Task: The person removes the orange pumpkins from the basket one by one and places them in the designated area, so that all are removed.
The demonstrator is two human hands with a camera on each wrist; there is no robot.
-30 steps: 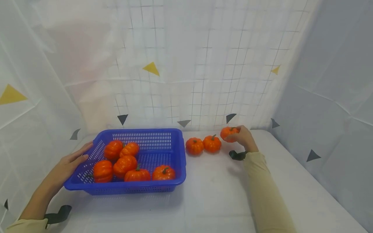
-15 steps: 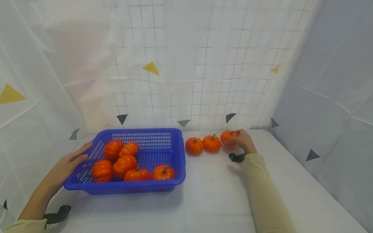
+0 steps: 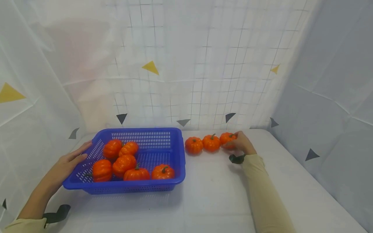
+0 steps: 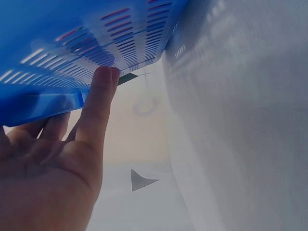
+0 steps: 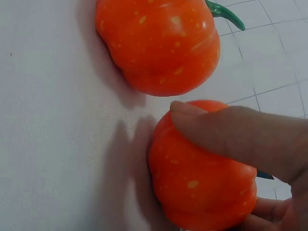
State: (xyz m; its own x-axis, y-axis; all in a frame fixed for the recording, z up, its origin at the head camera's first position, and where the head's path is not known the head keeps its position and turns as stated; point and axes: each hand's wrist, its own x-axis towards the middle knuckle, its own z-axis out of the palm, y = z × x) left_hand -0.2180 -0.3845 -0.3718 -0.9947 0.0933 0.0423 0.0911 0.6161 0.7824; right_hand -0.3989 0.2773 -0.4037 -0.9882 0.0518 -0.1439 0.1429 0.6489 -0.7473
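At about 8 o'clock on the white table (image 3: 209,194), reading the head view as a clock face, the left hand (image 3: 62,168) reaches out of a tan sleeve (image 3: 24,225); its fingers look fairly straight and rest against the outer side of the blue basket (image 3: 125,183). Inside the basket lie six orange pumpkins (image 3: 124,164): on the basket's own dial, one at 8 o'clock, one at 10, one near the middle, one just past 12, one at 5 and one between 3 and 4. Beyond the basket's 3 o'clock end, three more stand in a row on the table. The first pumpkin (image 3: 193,145) is just beside the rim, at nearly 6 o'clock of the head view; the middle pumpkin (image 3: 211,143) sits right next to it, towards 5, stem up; the last pumpkin (image 3: 226,137) is at 4 o'clock, held by the right hand (image 3: 243,143), thumb across one side and fingers round another. Whether it touches the middle pumpkin, I cannot tell. The right sleeve (image 3: 265,191) runs off between 4 and 5 o'clock.
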